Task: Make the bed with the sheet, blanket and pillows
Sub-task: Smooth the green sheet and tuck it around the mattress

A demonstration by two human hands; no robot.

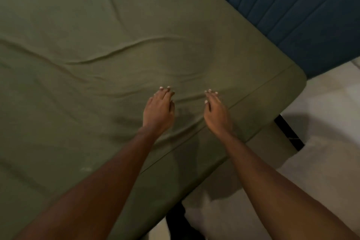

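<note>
Hands lie flat on the olive sheet [97, 45] near the mattress corner by the blue headboard [292, 6], left hand [158, 110] and right hand [216, 112] side by side, fingers straight and together.

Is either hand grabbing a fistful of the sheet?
No, the left hand and right hand both have straight fingers over the sheet.

Noted olive-green sheet [97, 45] spread over the bed [292, 15], fitted round the rounded corner and down the side. Found long soft creases running across the middle, finer wrinkles bunched close to the side edge. Recorded a seam line along that edge, up to the corner.
</note>
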